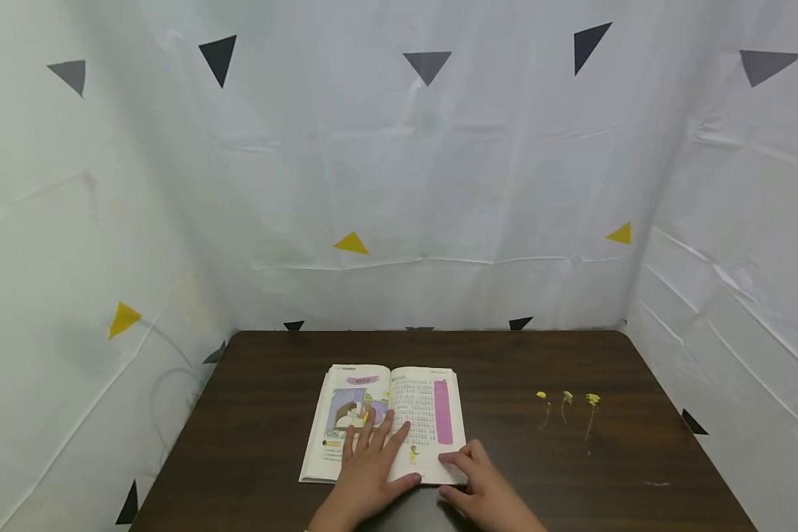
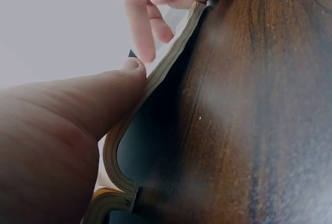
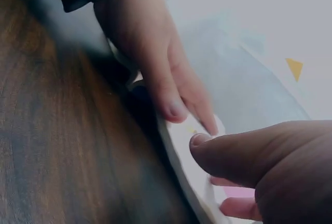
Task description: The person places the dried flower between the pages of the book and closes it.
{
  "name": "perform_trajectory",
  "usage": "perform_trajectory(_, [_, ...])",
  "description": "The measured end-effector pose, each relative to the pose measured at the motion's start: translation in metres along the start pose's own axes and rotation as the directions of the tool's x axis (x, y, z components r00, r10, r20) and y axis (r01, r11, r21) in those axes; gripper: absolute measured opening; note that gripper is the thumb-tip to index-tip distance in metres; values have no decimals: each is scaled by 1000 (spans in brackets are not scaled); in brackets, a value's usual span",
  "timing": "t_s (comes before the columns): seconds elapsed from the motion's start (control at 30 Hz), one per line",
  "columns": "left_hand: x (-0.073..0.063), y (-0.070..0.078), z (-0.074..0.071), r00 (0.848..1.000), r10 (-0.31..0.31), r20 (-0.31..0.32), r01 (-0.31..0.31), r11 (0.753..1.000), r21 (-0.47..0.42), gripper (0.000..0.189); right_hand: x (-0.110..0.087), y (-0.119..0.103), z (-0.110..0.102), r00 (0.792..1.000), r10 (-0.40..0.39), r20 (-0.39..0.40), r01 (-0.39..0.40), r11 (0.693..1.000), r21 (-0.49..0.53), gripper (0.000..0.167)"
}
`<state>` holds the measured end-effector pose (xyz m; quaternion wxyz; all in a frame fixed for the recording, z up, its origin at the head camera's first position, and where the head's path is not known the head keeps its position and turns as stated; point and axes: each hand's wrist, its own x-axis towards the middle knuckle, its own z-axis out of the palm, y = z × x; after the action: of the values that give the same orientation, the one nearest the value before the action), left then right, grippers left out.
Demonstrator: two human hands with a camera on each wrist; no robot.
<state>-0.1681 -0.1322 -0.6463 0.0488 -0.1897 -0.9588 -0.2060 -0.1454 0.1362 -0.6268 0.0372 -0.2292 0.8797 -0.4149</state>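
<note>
An open book (image 1: 408, 403) lies on the dark wooden table, with a coloured picture on its left page and text beside a pink strip on its right page. My left hand (image 1: 370, 473) rests across the middle of the spread, fingers spread and straight. Its thumb (image 2: 122, 81) lies along the lower edge of the right page. Over the lower right corner is my right hand (image 1: 488, 488), its index finger extended above the page and the other fingers loosely bent. In the right wrist view the right thumb (image 3: 223, 154) stands apart from those fingers, with no page visibly pinched.
Three small yellow flowers on thin stems (image 1: 593, 400) lie in a row on the table, right of the book. White sheeting (image 1: 425, 177) with black, grey and yellow triangles encloses the back and both sides of the table (image 1: 259, 414).
</note>
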Motion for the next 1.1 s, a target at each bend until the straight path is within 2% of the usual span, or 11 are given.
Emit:
perform_trajectory(0.07, [1,1,0,1000,4,2,-4,1000,-5,86,-3,0,-7,999,45,-7,-45,999,15,44])
perform_trajectory(0.13, [2,1,0,1000,7,0,-7,1000,-4,86,-5,1,-15,990,131,-44,-132,991,-14,42])
perform_trajectory(0.27, [1,-1,3,1000,8,-9,-9,1000,-5,86,-9,13,-29,941,300,-155,-325,930,-171,47])
perform_trajectory(0.33, [-1,-2,4,1000,8,-10,-8,1000,-7,86,-11,21,-34,919,351,-179,-385,898,-212,49])
perform_trajectory(0.4, [-3,-4,5,1000,2,-6,-2,1000,-13,86,-12,28,-38,915,365,-173,-398,889,-225,50])
perform_trajectory(0.5, [-5,-6,6,1000,1,-3,-1,1000,-15,86,-13,35,-44,921,362,-142,-386,897,-215,47])
perform_trajectory(0.6, [-5,-7,6,1000,0,2,0,1000,-20,86,-15,40,-55,922,355,-156,-384,891,-241,45])
perform_trajectory(0.7, [-4,-6,7,1000,2,12,-2,1000,-14,87,-17,47,-71,905,384,-182,-422,859,-291,50])
perform_trajectory(0.83, [-2,-5,7,1000,7,10,-7,1000,4,87,-20,60,-92,865,470,-177,-502,803,-321,68])
perform_trajectory(0.97, [-1,-4,6,1000,16,-9,-16,1000,2,86,-23,70,-103,833,528,-169,-553,769,-321,79])
perform_trajectory(1.1, [1,-3,6,999,28,-27,-28,1000,2,86,-25,73,-108,830,532,-167,-556,765,-326,78])
